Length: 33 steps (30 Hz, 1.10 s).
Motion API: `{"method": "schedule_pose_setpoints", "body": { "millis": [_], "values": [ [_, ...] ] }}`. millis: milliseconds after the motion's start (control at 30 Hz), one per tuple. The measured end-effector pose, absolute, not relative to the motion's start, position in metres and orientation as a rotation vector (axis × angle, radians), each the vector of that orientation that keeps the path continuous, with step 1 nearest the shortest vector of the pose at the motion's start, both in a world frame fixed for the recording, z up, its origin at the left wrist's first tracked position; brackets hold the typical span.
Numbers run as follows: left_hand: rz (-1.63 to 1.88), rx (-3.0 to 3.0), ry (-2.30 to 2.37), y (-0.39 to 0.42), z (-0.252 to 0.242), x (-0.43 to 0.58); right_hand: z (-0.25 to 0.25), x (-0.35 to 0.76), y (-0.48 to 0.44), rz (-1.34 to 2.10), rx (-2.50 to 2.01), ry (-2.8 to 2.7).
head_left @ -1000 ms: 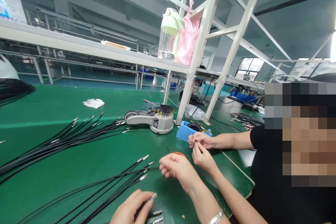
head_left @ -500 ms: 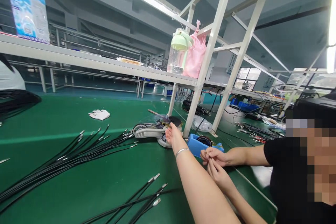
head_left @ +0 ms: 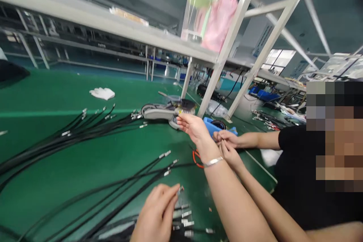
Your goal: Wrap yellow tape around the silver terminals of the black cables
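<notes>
Small silvery connector (head_left: 182, 188) pinched in my left fingers (head_left: 172, 193), right fingers (head_left: 185, 119) curled, grip unclear, partly blocking the grey dispenser (head_left: 159, 114)

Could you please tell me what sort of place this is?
It looks like a factory workshop, perhaps for cable work: many black cables with silvery ends lie across a green table, a white glove lies beyond them, and a pale shelf frame stands behind.

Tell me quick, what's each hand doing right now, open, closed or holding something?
Left hand: closed, pinching a small metal connector.
Right hand: fingers bent, by the gray machine; can't tell whether it holds anything.
</notes>
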<state>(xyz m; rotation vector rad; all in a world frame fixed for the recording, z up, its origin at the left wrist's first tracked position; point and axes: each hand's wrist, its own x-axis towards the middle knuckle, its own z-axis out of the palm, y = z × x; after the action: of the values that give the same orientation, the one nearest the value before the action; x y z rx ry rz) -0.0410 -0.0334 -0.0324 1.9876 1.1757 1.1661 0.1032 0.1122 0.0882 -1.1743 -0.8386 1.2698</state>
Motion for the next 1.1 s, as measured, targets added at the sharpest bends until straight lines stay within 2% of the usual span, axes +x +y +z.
{"method": "schedule_pose_setpoints", "body": {
  "millis": [67, 167, 267, 400, 767, 1100],
  "values": [
    [1.110, 1.900, 1.255, -0.037, -0.024, -0.039, 0.069, 0.118, 0.055, 1.298, -1.178, -0.917],
    [1.067, 1.855, 1.329, -0.039, -0.016, -0.036, 0.036, 0.130, -0.024, 1.164, -1.305, -1.150],
    [1.051, 1.905, 1.333, -0.042, -0.016, -0.033, 0.007, 0.126, -0.067, 1.183, -1.392, -1.106],
    [1.084, 1.993, 1.318, -0.044, -0.020, -0.031, -0.008, 0.112, -0.073, 1.238, -1.377, -1.046],
    [1.146, 2.098, 1.320, -0.046, -0.021, -0.035, -0.010, 0.105, -0.065, 1.219, -1.413, -1.022],
    [1.236, 2.269, 1.120, -0.046, -0.018, -0.037, 0.004, 0.102, -0.065, 1.240, -1.480, -1.012]
  ]
}}
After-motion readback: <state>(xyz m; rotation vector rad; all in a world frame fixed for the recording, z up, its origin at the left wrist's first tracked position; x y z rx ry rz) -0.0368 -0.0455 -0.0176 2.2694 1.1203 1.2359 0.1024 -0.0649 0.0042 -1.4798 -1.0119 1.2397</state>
